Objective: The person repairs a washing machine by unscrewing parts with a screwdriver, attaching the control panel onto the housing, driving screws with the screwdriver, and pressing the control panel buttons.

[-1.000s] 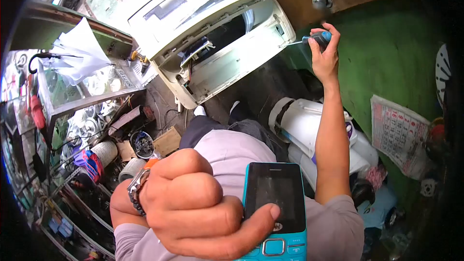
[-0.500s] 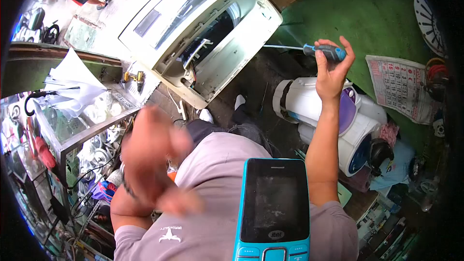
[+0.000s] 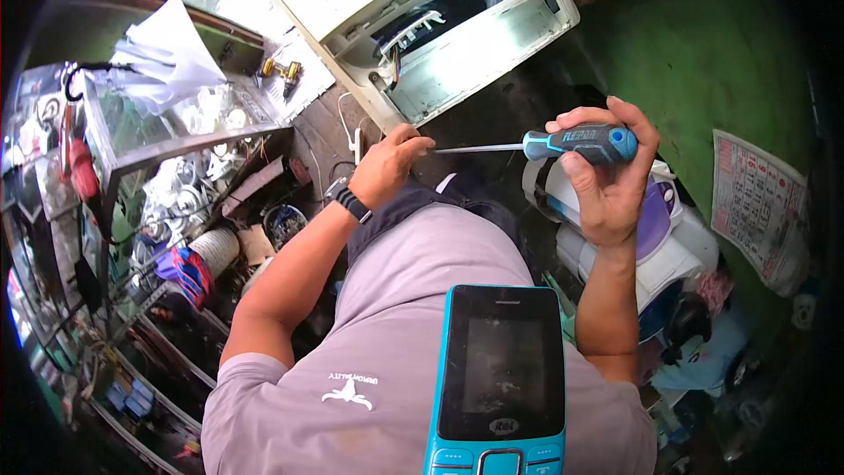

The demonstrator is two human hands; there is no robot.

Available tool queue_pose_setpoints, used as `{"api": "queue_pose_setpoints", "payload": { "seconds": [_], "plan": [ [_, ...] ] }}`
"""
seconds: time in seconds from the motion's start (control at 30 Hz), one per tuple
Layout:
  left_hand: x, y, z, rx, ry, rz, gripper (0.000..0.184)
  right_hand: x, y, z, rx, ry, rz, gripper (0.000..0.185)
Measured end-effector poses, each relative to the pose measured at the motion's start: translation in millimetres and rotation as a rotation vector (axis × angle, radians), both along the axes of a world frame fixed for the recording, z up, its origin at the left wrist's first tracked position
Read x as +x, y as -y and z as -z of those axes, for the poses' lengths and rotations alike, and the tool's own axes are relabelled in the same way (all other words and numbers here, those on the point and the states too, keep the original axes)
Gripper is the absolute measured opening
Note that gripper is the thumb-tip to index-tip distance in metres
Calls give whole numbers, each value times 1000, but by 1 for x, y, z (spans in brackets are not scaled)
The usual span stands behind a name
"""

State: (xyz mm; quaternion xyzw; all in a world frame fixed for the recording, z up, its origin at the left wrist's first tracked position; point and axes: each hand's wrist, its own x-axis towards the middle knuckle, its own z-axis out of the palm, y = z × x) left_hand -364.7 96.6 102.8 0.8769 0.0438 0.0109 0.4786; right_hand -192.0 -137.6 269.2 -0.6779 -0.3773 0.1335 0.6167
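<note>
A screwdriver (image 3: 543, 147) with a blue and black handle is held level in front of my body, its shaft pointing left. My right hand (image 3: 607, 176) grips the handle between thumb and fingers. At the shaft's far end, my left hand (image 3: 387, 167) pinches the tip with thumb and fingers; the tip itself is hidden. Just beyond my hands stands a cream-coloured appliance housing (image 3: 475, 66), its long compartment uncovered. Inside it, a white plastic bracket (image 3: 413, 31) and some loose wires show.
A yellow drill (image 3: 283, 75) lies left of the housing. A glass cabinet (image 3: 198, 141) full of parts stands at left. White machines (image 3: 589, 220) are at right, beside a green wall (image 3: 677, 79) with a calendar (image 3: 756, 207). A blue phone (image 3: 501, 369) is at my chest.
My left hand, blurred near my chest before, has moved up to the screwdriver's tip and closed on it. My right hand still holds the handle. The view has shifted, with the housing now higher.
</note>
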Motion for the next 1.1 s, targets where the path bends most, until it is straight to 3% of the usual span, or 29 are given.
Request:
{"api": "queue_pose_setpoints", "payload": {
  "seconds": [0.23, 0.33, 0.5, 0.73, 0.8, 1.1],
  "plan": [
    [-12, 68, 31, 49, -61, 18, 60, 10, 34, 7, -39, -94, -80, 63],
    [-20, 95, 32, 15, 80, -17, 55, 11, 48, 13, -55, -103, -143, 62],
    [-32, 127, 45, -29, 58, -97, 50, 6, 63, 15, -83, -112, -199, 60],
    [-40, 118, 51, -66, 68, -65, 43, -12, 66, 19, -77, -119, -138, 57],
    [-40, 105, 53, -113, 61, -32, 25, -18, 63, 22, -70, -153, -108, 55],
    [-42, 31, 40, -144, 38, 142, 20, -48, 18, 15, -78, -174, -9, 51]
  ]
}}
